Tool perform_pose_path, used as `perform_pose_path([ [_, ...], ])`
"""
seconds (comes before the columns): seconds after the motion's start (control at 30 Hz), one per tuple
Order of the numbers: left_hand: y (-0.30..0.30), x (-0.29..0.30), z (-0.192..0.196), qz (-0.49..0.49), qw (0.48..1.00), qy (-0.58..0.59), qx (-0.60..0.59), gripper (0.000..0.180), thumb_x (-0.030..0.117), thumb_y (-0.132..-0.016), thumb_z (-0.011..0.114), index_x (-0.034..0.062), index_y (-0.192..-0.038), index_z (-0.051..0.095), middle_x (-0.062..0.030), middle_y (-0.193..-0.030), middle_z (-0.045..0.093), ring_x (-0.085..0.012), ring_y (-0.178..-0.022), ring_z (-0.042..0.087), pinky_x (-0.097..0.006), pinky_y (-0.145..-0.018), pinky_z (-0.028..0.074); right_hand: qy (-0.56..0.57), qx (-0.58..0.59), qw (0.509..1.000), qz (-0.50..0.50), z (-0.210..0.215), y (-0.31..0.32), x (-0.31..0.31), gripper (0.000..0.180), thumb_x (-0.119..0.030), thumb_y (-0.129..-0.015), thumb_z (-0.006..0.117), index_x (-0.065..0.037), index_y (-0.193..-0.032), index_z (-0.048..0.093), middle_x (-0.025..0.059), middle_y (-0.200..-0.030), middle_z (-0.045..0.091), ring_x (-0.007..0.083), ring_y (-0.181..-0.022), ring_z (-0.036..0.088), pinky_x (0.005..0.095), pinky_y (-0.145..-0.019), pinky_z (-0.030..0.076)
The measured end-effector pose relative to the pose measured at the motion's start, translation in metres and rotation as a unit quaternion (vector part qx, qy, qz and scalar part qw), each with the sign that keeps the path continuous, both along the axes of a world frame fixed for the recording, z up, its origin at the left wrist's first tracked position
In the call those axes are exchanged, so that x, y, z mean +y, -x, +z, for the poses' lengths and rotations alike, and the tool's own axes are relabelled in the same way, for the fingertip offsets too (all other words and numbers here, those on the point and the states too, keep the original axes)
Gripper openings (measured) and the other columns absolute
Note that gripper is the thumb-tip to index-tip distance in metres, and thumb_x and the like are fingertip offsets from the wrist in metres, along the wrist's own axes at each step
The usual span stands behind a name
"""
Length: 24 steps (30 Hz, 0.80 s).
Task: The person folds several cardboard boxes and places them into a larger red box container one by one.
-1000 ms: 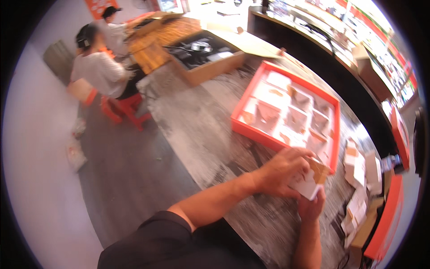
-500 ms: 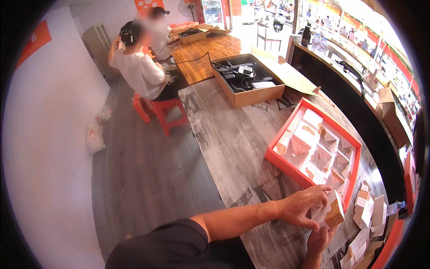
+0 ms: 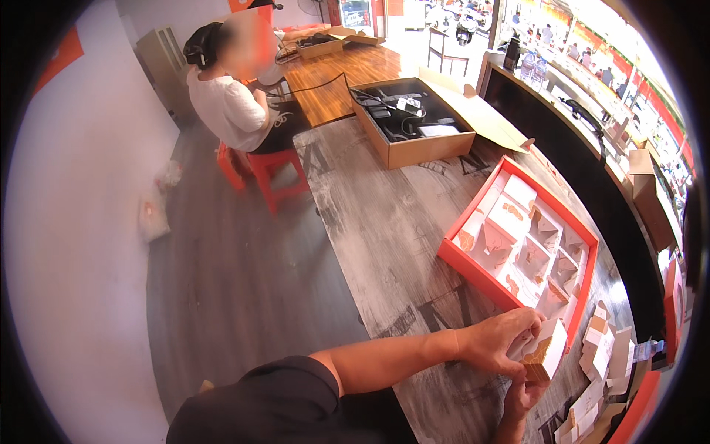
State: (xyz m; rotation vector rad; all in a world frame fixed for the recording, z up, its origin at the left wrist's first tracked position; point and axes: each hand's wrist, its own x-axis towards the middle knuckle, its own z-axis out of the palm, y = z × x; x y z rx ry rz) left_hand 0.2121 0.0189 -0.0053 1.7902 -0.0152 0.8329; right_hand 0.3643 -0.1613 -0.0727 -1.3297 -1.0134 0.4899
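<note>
White card with a golden-brown patterned side forms the small open-looking box [image 3: 549, 351] held between two bare hands, close to the near corner of a shallow red cardboard box [image 3: 473, 271]; whether the two touch is unclear. The left hand [image 3: 501, 342] has its grip pinching the small box's left side, thumb below and fingers bent over the top. The right hand [image 3: 523, 395] has its grip closed around the lower end, some fingers hidden.

White card compartments [image 3: 531, 257], several with brown-patterned patches, fill the red box, which rests at a slant on a grey wood-patterned desk [image 3: 384, 229]. To its right lie loose white-and-tan folded cartons [image 3: 597, 346]. Farther off, an open brown cardboard box [image 3: 425, 152] contains dark gear and cables. Beyond the desk's left edge, a person in a white shirt [image 3: 231, 111] sits on a red plastic stool [image 3: 279, 185].
</note>
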Motion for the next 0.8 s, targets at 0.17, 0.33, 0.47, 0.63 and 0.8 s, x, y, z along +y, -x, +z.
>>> perform_pose_path([
  [0.17,0.003,-0.004,0.003,0.002,1.0,0.013,-0.008,0.068,0.026,-0.069,0.088,0.004,-0.116,0.044,-0.0222,-0.133,0.05,-0.038,-0.118,0.055,-0.041,-0.103,0.045,-0.007,0.015,0.999,0.034,0.022,0.01,0.007,0.055,-0.029,-0.095,0.075,0.0,-0.133,0.048,0.0117,-0.122,0.062,0.0207,-0.108,0.06,0.0374,-0.096,0.048],
  [0.33,0.005,0.0,0.008,-0.006,1.0,0.011,0.008,0.066,0.023,-0.069,0.087,0.0039,-0.116,0.045,-0.0212,-0.133,0.05,-0.0366,-0.118,0.055,-0.041,-0.103,0.045,0.076,0.008,0.996,0.037,-0.009,-0.02,-0.013,0.06,-0.032,-0.095,0.075,0.001,-0.135,0.047,0.012,-0.124,0.061,0.0221,-0.109,0.06,0.0373,-0.098,0.047],
  [0.47,0.008,0.001,0.012,0.027,1.0,0.013,-0.004,0.067,0.025,-0.07,0.087,0.0045,-0.117,0.044,-0.0206,-0.133,0.05,-0.0355,-0.118,0.055,-0.041,-0.102,0.045,0.015,-0.07,0.991,0.112,0.001,-0.022,-0.002,0.063,-0.033,-0.093,0.076,0.001,-0.137,0.046,0.0123,-0.125,0.058,0.0238,-0.114,0.058,0.0382,-0.1,0.045],
  [0.63,0.016,0.009,0.017,0.079,0.997,0.022,-0.006,0.067,0.028,-0.073,0.087,0.0056,-0.118,0.043,-0.0207,-0.134,0.05,-0.0341,-0.119,0.055,-0.04,-0.102,0.045,0.124,-0.282,0.951,-0.024,0.02,-0.01,0.01,0.056,-0.031,-0.087,0.077,0.003,-0.128,0.058,0.0238,-0.127,0.059,0.0409,-0.129,0.05,0.0493,-0.105,0.042],
  [0.8,0.028,0.027,0.038,0.172,0.98,-0.091,-0.048,0.066,0.028,-0.072,0.088,0.0074,-0.118,0.045,-0.0226,-0.138,0.049,-0.0415,-0.122,0.054,-0.042,-0.103,0.045,0.111,-0.355,0.926,-0.059,0.027,-0.006,0.025,0.071,-0.02,-0.082,0.076,0.0,-0.143,0.047,0.0242,-0.154,0.039,0.0424,-0.142,0.039,0.0493,-0.116,0.034],
])
